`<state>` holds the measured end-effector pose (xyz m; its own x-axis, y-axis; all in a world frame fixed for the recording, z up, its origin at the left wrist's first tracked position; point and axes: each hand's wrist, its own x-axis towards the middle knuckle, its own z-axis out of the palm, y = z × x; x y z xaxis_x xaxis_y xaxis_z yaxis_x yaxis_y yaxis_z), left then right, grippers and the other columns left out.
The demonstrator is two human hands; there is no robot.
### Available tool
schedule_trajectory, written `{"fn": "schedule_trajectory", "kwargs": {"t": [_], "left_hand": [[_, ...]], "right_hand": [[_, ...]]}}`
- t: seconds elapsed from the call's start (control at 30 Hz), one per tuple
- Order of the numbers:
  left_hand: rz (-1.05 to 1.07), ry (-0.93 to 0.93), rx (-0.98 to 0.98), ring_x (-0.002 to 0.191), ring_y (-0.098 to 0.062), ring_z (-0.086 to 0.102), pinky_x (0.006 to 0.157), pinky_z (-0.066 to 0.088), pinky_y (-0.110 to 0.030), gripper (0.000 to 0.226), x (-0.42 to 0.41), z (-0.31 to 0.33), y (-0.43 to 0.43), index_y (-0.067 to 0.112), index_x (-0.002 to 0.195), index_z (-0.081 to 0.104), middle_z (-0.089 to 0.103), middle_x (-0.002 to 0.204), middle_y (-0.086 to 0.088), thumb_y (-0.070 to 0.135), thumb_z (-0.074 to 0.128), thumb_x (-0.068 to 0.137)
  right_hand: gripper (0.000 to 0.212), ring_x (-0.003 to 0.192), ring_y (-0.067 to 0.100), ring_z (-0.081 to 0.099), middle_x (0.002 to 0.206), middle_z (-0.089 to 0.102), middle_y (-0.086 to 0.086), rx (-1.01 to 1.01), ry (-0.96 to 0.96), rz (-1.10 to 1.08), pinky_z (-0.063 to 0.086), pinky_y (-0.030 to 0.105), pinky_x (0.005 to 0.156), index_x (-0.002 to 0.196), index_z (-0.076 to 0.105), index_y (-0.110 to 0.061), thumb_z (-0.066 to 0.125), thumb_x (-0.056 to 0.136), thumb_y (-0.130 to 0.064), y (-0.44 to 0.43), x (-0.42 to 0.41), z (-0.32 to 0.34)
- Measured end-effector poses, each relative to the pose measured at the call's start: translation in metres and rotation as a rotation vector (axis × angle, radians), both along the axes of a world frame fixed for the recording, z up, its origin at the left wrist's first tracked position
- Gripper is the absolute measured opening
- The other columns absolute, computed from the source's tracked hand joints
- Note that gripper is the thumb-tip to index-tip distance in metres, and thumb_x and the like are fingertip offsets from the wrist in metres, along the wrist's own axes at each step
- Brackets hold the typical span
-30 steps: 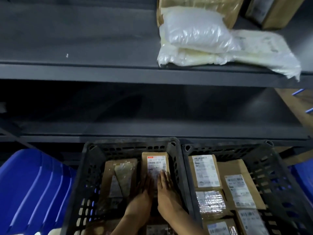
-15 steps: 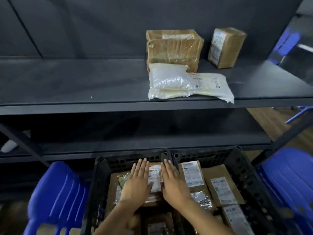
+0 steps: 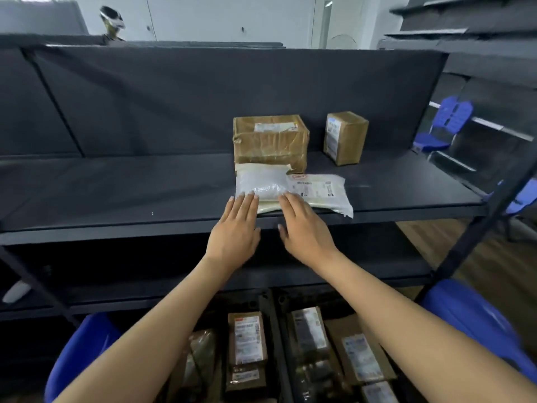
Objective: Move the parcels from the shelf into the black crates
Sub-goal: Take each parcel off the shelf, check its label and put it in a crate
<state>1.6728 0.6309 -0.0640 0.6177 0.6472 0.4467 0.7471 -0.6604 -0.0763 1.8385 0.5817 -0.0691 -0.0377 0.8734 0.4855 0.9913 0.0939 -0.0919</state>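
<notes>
Plainly held both palms down over the front of the shelf (image 3: 116, 196), left hand (image 3: 236, 228) and right hand (image 3: 305, 231) side by side, fingers straight, gripping nothing. Had fingertips at the near edge of the white plastic parcel (image 3: 319, 190); could not tell whether touching. Found that parcel lying flat at the shelf front, long axis left to right along the edge, labelled end pointing right, a bubble-wrap pouch (image 3: 260, 183) stacked on its left half. Saw a large brown box (image 3: 270, 144) just behind, a small brown box (image 3: 345, 138) upright further right, apart. Had two black crates (image 3: 268, 306) below, side by side, holding labelled parcels (image 3: 248, 338).
</notes>
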Motion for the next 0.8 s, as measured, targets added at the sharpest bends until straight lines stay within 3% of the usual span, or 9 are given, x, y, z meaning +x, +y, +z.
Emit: {"fn": "schedule_trajectory", "kwargs": {"t": [0.1, 0.27, 0.43, 0.5, 0.6, 0.8], "left_hand": [[0.017, 0.004, 0.006, 0.148, -0.022, 0.01, 0.119, 0.001, -0.031, 0.062, 0.02, 0.015, 0.021, 0.003, 0.151, 0.011, 0.014, 0.159, -0.011, 0.027, 0.036, 0.1], [0.088, 0.044, -0.043, 0.148, -0.02, 0.007, 0.118, 0.006, -0.027, 0.067, 0.048, 0.021, 0.06, 0.007, 0.151, 0.009, 0.01, 0.16, -0.007, 0.031, 0.042, 0.098], [0.156, 0.196, -0.075, 0.148, -0.024, 0.0, 0.119, -0.001, -0.033, 0.075, 0.061, 0.015, 0.088, 0.004, 0.151, 0.003, 0.002, 0.16, -0.012, 0.031, 0.044, 0.094], [0.17, 0.156, -0.12, 0.148, -0.022, 0.002, 0.119, 0.007, -0.032, 0.073, 0.063, 0.011, 0.093, 0.006, 0.151, 0.004, 0.004, 0.161, -0.01, 0.024, 0.043, 0.092], [0.191, 0.098, -0.14, 0.148, -0.016, 0.008, 0.109, 0.033, -0.029, 0.069, 0.067, 0.008, 0.097, 0.01, 0.152, 0.009, 0.01, 0.161, -0.003, 0.017, 0.045, 0.093], [0.204, 0.116, -0.055, 0.145, -0.014, 0.023, 0.096, 0.045, -0.027, 0.061, 0.065, 0.01, 0.098, 0.012, 0.151, 0.016, 0.022, 0.158, -0.001, 0.01, 0.041, 0.096]], "right_hand": [[0.062, 0.144, 0.029, 0.019, 0.153, 0.025, 0.015, -0.063, -0.04, 0.034, 0.019, 0.034, 0.117, 0.147, 0.024, -0.003, 0.051, 0.093, -0.02, 0.028, 0.018, 0.017], [0.064, 0.145, 0.025, 0.015, 0.156, 0.019, 0.012, -0.188, -0.024, 0.076, 0.033, 0.038, 0.109, 0.147, 0.021, -0.004, 0.051, 0.094, -0.022, 0.072, 0.038, 0.028], [0.066, 0.145, 0.026, 0.016, 0.158, 0.015, 0.012, -0.256, -0.044, 0.112, 0.03, 0.041, 0.112, 0.149, 0.016, -0.006, 0.049, 0.094, -0.021, 0.1, 0.047, 0.022], [0.063, 0.145, 0.025, 0.016, 0.158, 0.014, 0.012, -0.259, -0.041, 0.122, 0.033, 0.041, 0.11, 0.15, 0.015, -0.006, 0.045, 0.096, -0.019, 0.105, 0.05, 0.018], [0.061, 0.145, 0.024, 0.017, 0.159, 0.012, 0.012, -0.262, -0.057, 0.132, 0.038, 0.041, 0.106, 0.15, 0.013, -0.006, 0.042, 0.096, -0.006, 0.109, 0.053, 0.013], [0.057, 0.141, 0.026, 0.028, 0.155, 0.024, 0.014, -0.195, -0.071, 0.167, 0.045, 0.042, 0.099, 0.148, 0.022, -0.005, 0.044, 0.095, -0.01, 0.108, 0.056, 0.02]]}}
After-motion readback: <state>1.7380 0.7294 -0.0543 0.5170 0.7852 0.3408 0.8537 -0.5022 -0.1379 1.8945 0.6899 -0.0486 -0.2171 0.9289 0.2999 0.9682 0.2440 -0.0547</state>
